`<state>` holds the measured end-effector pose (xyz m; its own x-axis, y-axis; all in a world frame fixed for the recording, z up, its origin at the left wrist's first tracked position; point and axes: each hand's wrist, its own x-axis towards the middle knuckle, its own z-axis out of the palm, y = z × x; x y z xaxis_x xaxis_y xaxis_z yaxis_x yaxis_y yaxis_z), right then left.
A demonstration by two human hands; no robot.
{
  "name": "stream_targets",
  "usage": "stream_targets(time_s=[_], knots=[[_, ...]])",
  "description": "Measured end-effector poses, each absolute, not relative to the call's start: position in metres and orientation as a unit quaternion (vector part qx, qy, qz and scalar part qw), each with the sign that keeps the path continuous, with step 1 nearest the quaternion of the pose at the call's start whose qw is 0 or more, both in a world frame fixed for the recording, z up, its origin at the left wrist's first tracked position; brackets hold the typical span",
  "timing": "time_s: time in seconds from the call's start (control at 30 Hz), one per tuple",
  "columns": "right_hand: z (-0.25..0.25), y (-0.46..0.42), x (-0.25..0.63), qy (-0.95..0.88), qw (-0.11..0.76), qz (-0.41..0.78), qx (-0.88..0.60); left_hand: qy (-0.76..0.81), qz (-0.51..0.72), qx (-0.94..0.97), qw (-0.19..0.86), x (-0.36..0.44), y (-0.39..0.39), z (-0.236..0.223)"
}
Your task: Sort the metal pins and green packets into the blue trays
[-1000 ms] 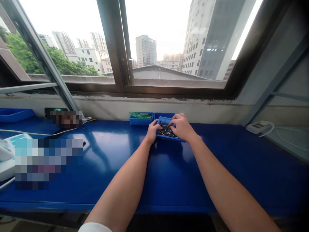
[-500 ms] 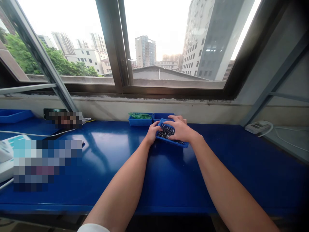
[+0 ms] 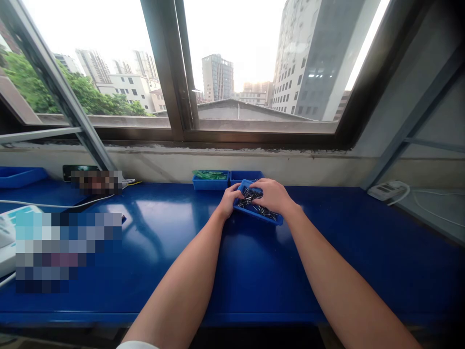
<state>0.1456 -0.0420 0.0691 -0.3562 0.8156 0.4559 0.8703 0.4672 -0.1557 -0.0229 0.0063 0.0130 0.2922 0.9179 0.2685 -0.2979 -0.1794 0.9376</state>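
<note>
A small blue bin (image 3: 259,216), tilted, holds many thin dark and silvery metal pieces (image 3: 267,212) that look like screws or pins. My left hand (image 3: 229,199) grips the bin's left end, thumb over the rim. My right hand (image 3: 273,195) reaches in from the right, its fingers curled down among the metal pieces, thumb on the near side. Its far fingertips are hidden, so how many pieces it has is unclear. Behind stand a blue bin (image 3: 210,185) of green packets (image 3: 209,174) and another blue bin (image 3: 247,175), partly covered by my right hand.
The blue tabletop (image 3: 163,271) runs up to the wall under a window. On the left are a blue tray (image 3: 22,178), a phone-like device (image 3: 78,172), white cables and blurred items. A white power strip (image 3: 388,190) lies at the far right beside a metal frame post.
My right hand has sunk lower into the bin and its spread fingers have curled in among the metal pieces. My left hand keeps its hold on the bin.
</note>
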Motion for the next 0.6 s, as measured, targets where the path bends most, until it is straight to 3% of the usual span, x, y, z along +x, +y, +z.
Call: stream_targets(time_s=[0.6], knots=[[0.0723, -0.0420, 0.1505, -0.839, 0.266, 0.014, -0.475, 0.253, 0.483, 0.553, 0.630, -0.0279, 0.0013, 0.0182]])
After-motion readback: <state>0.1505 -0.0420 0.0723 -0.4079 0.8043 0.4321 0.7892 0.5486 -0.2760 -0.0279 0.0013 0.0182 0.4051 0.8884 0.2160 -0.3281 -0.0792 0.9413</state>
